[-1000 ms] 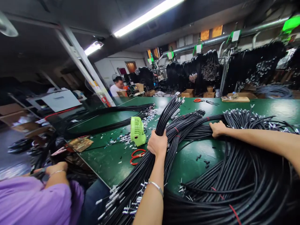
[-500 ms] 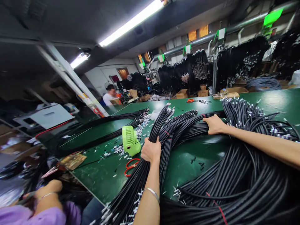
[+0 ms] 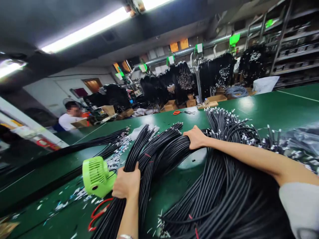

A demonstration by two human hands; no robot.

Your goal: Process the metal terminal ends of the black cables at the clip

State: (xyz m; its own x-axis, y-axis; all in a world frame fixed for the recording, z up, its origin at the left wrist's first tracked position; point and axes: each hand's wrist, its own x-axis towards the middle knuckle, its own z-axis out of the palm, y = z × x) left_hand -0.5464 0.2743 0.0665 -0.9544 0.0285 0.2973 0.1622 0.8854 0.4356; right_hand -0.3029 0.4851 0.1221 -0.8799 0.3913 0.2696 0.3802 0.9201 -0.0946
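My left hand [image 3: 126, 182] is wrapped round a bundle of black cables [image 3: 137, 149], whose cut ends point away from me. Farther off, my right hand [image 3: 195, 137] grips another black cable bundle [image 3: 171, 147] that curves across the table; some of its fingers are hidden. Red ties [image 3: 148, 155] circle cables between my hands. Close by my left hand stands a lime-green fan [image 3: 96, 176], and red-handled scissors [image 3: 96, 215] lie below it, partly covered by cables.
A large heap of black cables [image 3: 224, 192] with white ends covers the right side of the green table [image 3: 159, 205]. White scraps [image 3: 117, 152] are strewn behind the fan. Orange-handled scissors [image 3: 176, 113] lie near the far edge. A person [image 3: 68, 119] sits at the back left.
My view has swung to the right, so the scene sits farther left. My right hand has slid along its bundle toward the left hand's side. Both hands still grip cables; the neighbour's arm left view.
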